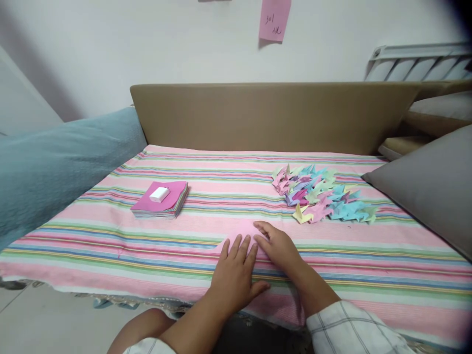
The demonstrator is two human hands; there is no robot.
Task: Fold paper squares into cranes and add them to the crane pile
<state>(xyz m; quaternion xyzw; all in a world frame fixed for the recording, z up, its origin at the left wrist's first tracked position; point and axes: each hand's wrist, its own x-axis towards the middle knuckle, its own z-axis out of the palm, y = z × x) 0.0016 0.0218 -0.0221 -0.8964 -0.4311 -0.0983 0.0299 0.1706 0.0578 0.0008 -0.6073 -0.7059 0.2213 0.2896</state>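
Observation:
A folded-looking sheet of pink paper (239,233) lies on the striped cloth in front of me, partly covered by both hands. My left hand (234,275) rests flat with its fingers spread, fingertips pressing on the paper's near side. At the paper's right end, my right hand (280,248) is curled, with thumb and forefinger around the edge. Behind my right hand sits a pile of folded paper cranes (317,194) in pink, blue, green, purple and yellow. Further left stands a stack of coloured paper squares (173,204) with a small white block (160,194) on top.
The striped cloth (92,236) covers the seat, with a brown backrest (258,115) along its far side. A blue cushioned armrest (73,157) borders the left. Grey cushions (431,182) lean in at the right. A pink note (275,19) hangs on the wall.

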